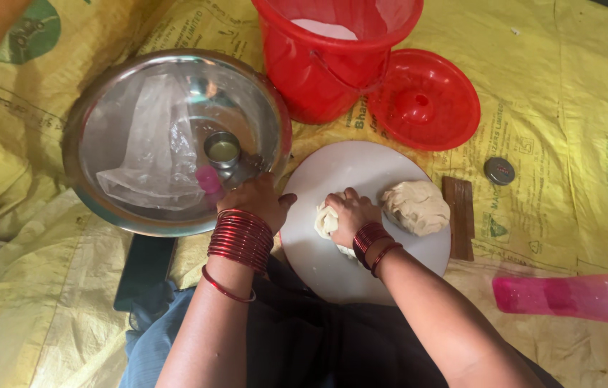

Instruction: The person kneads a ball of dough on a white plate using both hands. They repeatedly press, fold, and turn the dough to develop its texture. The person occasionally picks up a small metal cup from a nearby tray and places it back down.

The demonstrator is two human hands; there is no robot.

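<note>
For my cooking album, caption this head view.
Right hand presses a small dough piece on a round white board; left hand reaches into a steel bowl.

1. A yellow printed sheet (569, 108) covers the floor and carries everything.
2. On it, at left: a steel basin (88, 129).
3. At top: a red bucket (318, 72), its red lid (426, 100) just beside.
4. Centre: a round white board (361, 266).
5. Right of the board: a brown wooden strip (460, 215), a small metal cap (499, 170), a pink bottle (577, 296) lying flat.
</note>
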